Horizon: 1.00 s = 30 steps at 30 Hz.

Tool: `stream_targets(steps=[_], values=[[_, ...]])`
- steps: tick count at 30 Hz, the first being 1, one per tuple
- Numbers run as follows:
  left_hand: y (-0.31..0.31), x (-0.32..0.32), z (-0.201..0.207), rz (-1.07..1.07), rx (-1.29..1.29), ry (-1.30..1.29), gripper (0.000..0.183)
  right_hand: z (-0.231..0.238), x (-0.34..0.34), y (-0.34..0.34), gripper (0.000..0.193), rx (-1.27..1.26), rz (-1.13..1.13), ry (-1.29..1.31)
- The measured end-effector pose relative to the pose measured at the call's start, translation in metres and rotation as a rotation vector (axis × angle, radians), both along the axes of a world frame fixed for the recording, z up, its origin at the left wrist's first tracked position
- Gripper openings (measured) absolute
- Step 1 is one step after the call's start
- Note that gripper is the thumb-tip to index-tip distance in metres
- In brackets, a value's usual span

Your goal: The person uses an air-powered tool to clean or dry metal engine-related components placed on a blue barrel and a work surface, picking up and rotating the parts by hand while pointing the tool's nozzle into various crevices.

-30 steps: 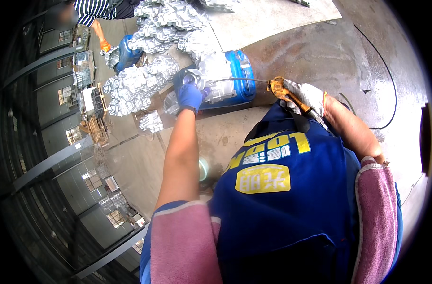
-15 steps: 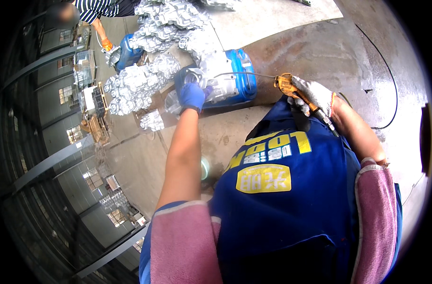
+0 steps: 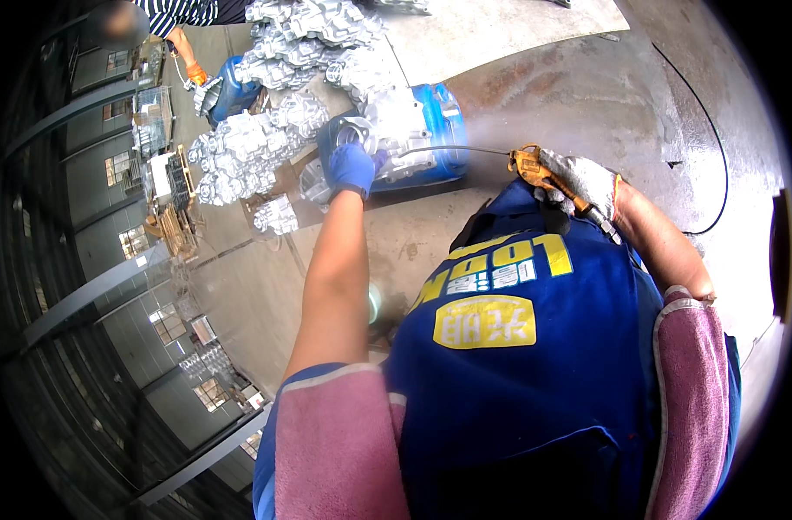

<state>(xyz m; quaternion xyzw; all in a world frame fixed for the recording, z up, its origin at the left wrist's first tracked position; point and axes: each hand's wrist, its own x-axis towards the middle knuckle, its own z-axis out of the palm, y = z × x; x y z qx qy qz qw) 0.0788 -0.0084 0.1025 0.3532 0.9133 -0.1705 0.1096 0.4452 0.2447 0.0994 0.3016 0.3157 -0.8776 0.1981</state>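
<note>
A silver metal casting (image 3: 400,121) with ribs and round openings lies on a blue plastic drum (image 3: 450,121), which rests on its side. My left hand (image 3: 354,166), in a blue glove, grips the casting's near left side by a round opening; its fingertips are partly hidden. In a whitish work glove, my right hand (image 3: 582,178) is closed round an orange air blow gun (image 3: 534,165). The gun's long thin nozzle reaches left across the drum, and its tip is close to the casting's near side. Pale haze hangs over the floor just right of the drum.
Several similar castings (image 3: 257,147) are heaped beyond and left of the drum. At the far left, another person's orange-gloved hand (image 3: 196,74) holds a casting by a second blue drum (image 3: 234,91). A black hose (image 3: 723,173) curves across the floor at right. A pale sheet (image 3: 500,35) lies at the back.
The blow gun and its nozzle have come slightly nearer to me relative to the casting. My left hand keeps its grip. Haze right of the drum looks thicker.
</note>
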Motion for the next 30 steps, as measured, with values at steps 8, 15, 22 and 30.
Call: stream_targets(steps=[8, 15, 22, 30], values=[[0.007, 0.007, 0.009, 0.055, 0.016, -0.010, 0.063, -0.011, 0.001, 0.001, 0.047, -0.018, 0.043, 0.028], [-0.018, -0.009, -0.015, 0.157, 0.117, -0.128, 0.063, -0.009, -0.005, -0.008, 0.055, -0.014, 0.004, 0.053], [-0.001, 0.000, -0.002, 0.067, 0.022, -0.042, 0.062, -0.004, -0.005, -0.003, 0.049, 0.017, 0.004, 0.058], [-0.007, -0.003, -0.008, 0.177, 0.139, -0.158, 0.062, 0.003, -0.008, -0.006, 0.045, 0.029, 0.033, 0.039]])
